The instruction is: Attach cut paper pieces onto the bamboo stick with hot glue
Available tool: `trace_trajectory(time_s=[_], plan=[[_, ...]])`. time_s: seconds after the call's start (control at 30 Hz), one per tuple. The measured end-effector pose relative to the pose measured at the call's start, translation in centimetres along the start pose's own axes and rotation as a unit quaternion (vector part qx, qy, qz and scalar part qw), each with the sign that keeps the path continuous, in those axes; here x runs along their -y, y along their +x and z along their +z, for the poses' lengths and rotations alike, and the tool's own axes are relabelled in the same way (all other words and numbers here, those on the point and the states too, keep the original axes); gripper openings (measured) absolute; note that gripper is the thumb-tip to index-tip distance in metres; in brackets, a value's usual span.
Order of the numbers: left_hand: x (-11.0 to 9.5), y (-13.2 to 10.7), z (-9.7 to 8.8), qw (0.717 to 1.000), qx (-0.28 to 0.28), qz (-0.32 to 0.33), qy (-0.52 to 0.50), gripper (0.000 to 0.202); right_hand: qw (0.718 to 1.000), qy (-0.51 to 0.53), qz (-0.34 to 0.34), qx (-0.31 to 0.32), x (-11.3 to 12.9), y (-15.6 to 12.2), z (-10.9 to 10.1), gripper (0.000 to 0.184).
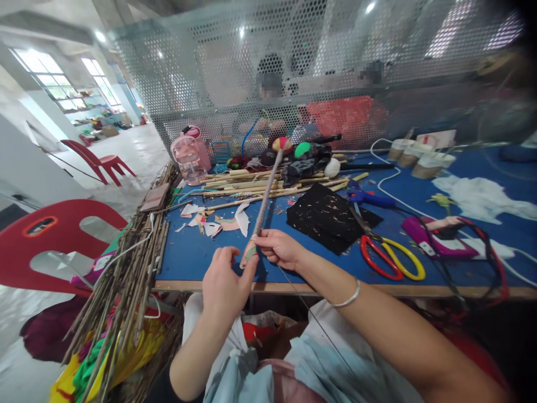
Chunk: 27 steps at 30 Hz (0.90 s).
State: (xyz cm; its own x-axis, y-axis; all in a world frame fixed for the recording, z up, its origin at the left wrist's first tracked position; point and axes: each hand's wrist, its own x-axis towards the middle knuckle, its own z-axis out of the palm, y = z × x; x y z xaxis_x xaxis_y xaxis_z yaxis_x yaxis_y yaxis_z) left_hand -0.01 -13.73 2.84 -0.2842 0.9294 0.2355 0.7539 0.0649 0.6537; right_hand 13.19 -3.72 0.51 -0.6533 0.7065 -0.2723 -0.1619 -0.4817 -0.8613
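Observation:
A thin stick wrapped in greyish material [267, 198] slants away from me over the blue table, a ball in red, yellow and cream [282, 145] at its far end. Its near end has a patch of pale pink and green [250, 252]. My left hand [226, 282] curls round that near end, thumb and fingers on either side. Just above it, my right hand [280, 248] pinches the stick between thumb and fingers. From below the right hand a thin dark strand [310, 310] runs down over my lap. Whether the right hand grips this strand is hidden.
Scissors with red and yellow handles [385, 257] lie right, beside a black cloth [323, 218]. Fabric scraps [212, 228] and bare sticks [235, 184] lie behind. A blue glue gun [373, 198] and a purple device [440, 240] sit right. Bundled twigs [126, 296] stand left.

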Motion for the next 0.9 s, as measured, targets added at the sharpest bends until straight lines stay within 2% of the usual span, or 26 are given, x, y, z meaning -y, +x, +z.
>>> trace_trajectory(time_s=[0.1, 0.2, 0.27, 0.33, 0.4, 0.47, 0.53, 0.6, 0.63, 0.7, 0.77, 0.8, 0.83, 0.87, 0.9], plan=[[-0.8, 0.2, -0.5, 0.989, 0.022, 0.048, 0.137, 0.031, 1.0, -0.014, 0.003, -0.012, 0.1, 0.2, 0.2, 0.026], [-1.1, 0.7, -0.4, 0.977, 0.084, 0.044, 0.19, 0.029, 0.999, -0.021, 0.004, -0.023, 0.0, 0.3, 0.4, 0.025], [-0.9, 0.9, -0.1, 0.975, 0.1, 0.043, 0.195, 0.028, 0.999, -0.025, 0.007, -0.027, -0.2, 0.4, 0.4, 0.025], [-0.6, 0.9, 0.3, 0.981, 0.076, 0.046, 0.171, 0.025, 0.999, -0.027, 0.007, -0.022, -0.2, 0.4, 0.4, 0.025], [-0.3, 0.9, 0.5, 0.989, 0.052, 0.059, 0.125, 0.032, 0.999, -0.027, 0.004, -0.018, -0.3, 0.4, 0.4, 0.026], [-0.1, 0.9, 0.7, 0.995, 0.054, 0.068, 0.058, 0.031, 1.0, -0.018, -0.007, -0.016, -0.2, 0.3, 0.4, 0.027], [-0.1, 1.0, 0.9, 0.995, 0.074, 0.035, -0.058, 0.027, 1.0, 0.005, -0.017, 0.001, 0.0, 0.2, 0.3, 0.027], [-0.3, 1.2, 1.1, 0.968, 0.106, -0.054, -0.221, 0.03, 0.998, 0.037, -0.026, 0.032, 0.2, -0.1, 0.2, 0.027], [-0.4, 1.4, 1.1, 0.937, 0.124, -0.103, -0.309, 0.033, 0.997, 0.05, -0.029, 0.047, 0.3, -0.2, 0.1, 0.028], [-0.4, 1.5, 1.2, 0.851, 0.157, -0.188, -0.464, 0.037, 0.995, 0.062, -0.039, 0.06, 0.5, -0.3, 0.2, 0.028], [-0.2, 1.4, 1.3, 0.775, 0.184, -0.243, -0.554, 0.038, 0.996, 0.056, -0.046, 0.054, 0.5, -0.3, 0.2, 0.027], [0.0, 1.3, 1.3, 0.756, 0.197, -0.261, -0.568, 0.037, 0.997, 0.048, -0.046, 0.046, 0.5, -0.2, 0.2, 0.027], [0.3, 1.2, 1.3, 0.754, 0.212, -0.271, -0.56, 0.038, 0.998, 0.039, -0.043, 0.038, 0.4, -0.1, 0.2, 0.028], [0.6, 1.1, 1.2, 0.771, 0.222, -0.267, -0.534, 0.041, 0.998, 0.029, -0.038, 0.03, 0.3, -0.1, 0.2, 0.029], [0.9, 0.9, 1.2, 0.805, 0.221, -0.248, -0.492, 0.045, 0.999, 0.021, -0.032, 0.024, 0.2, 0.0, 0.2, 0.03]])
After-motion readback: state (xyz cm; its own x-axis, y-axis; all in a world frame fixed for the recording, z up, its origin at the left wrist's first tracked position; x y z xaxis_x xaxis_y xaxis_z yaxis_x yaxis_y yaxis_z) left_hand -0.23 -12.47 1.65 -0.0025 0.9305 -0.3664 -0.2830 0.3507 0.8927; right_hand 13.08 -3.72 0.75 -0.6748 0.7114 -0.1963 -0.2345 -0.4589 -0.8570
